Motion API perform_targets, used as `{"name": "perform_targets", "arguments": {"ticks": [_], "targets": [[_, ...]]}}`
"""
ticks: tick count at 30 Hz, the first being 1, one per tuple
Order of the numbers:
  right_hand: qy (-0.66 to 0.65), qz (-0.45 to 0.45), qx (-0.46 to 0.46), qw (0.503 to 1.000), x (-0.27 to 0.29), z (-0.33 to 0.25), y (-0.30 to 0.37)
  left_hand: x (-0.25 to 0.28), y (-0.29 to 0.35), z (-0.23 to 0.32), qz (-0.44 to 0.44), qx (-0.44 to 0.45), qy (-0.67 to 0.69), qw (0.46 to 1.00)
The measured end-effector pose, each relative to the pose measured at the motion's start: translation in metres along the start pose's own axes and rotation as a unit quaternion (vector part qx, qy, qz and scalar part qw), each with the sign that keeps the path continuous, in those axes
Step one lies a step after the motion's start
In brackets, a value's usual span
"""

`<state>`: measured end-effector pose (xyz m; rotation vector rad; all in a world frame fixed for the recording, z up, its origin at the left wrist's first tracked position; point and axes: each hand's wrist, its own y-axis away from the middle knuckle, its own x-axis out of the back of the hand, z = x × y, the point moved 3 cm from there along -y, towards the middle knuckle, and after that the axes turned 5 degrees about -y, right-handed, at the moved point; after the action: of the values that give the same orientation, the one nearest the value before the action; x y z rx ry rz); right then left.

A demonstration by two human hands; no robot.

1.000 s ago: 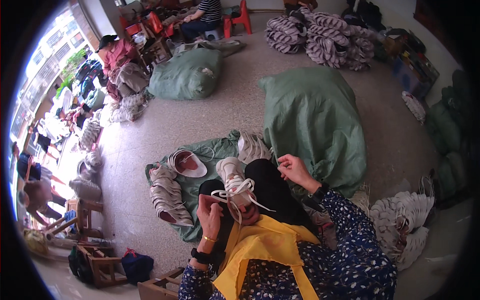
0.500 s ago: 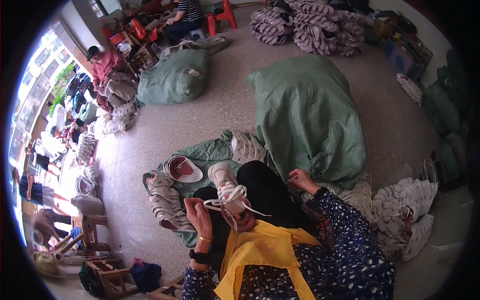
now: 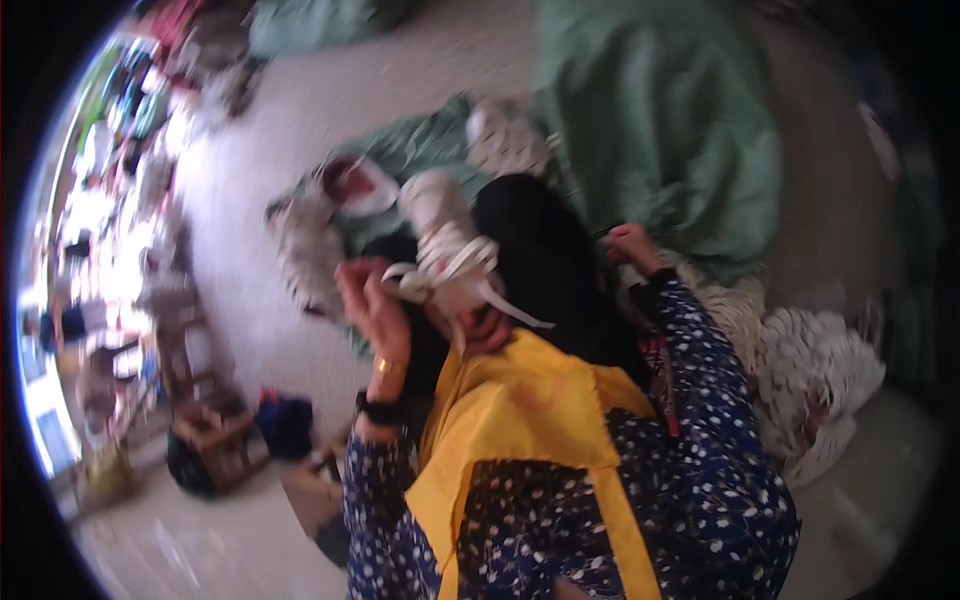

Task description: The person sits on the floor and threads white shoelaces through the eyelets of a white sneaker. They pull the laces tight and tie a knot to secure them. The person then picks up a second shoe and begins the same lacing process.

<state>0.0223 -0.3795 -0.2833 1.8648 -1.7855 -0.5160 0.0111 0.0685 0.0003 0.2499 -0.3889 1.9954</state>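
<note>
A pale sneaker [image 3: 436, 208] rests on my lap between my dark-trousered knees, toe pointing away from me. Its white lace [image 3: 466, 258] lies in loops over the tongue, with one end trailing right. My left hand [image 3: 378, 308] is raised just left of the shoe, its fingertips next to a lace loop; motion blur hides whether they grip it. Off to the right, beyond my knee, my right hand [image 3: 632, 247] is closed near the large green sack; what it holds, if anything, I cannot make out. A yellow apron [image 3: 530, 395] covers my lap.
A white shoe piece with a reddish lining [image 3: 368, 190] lies on a green sheet [image 3: 410, 140] ahead. Stacked pale shoe uppers [image 3: 308, 255] sit at left, more uppers [image 3: 815, 370] at right. A big green sack [image 3: 660, 120] stands ahead right. Wooden stools [image 3: 215, 440] are at left.
The view has tipped down, so the shoe, hands and sacks sit higher in the picture and look blurred. My left hand's fingers look more spread; my right hand stays out to the right.
</note>
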Motion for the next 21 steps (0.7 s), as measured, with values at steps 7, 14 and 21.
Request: {"name": "perform_targets", "arguments": {"ticks": [7, 14, 21], "targets": [[-0.056, 0.012, 0.125, 0.991, -0.055, -0.118, 0.041, 0.005, 0.002, 0.012, 0.001, -0.018, -0.029, 0.999], [0.064, 0.053, 0.301, 0.950, -0.082, -0.178, 0.064, -0.002, -0.003, 0.006, -0.005, -0.024, -0.038, 0.999], [0.082, 0.085, 0.279, 0.953, -0.071, -0.131, 0.053, 0.002, -0.003, -0.004, -0.019, -0.007, -0.012, 1.000]]}}
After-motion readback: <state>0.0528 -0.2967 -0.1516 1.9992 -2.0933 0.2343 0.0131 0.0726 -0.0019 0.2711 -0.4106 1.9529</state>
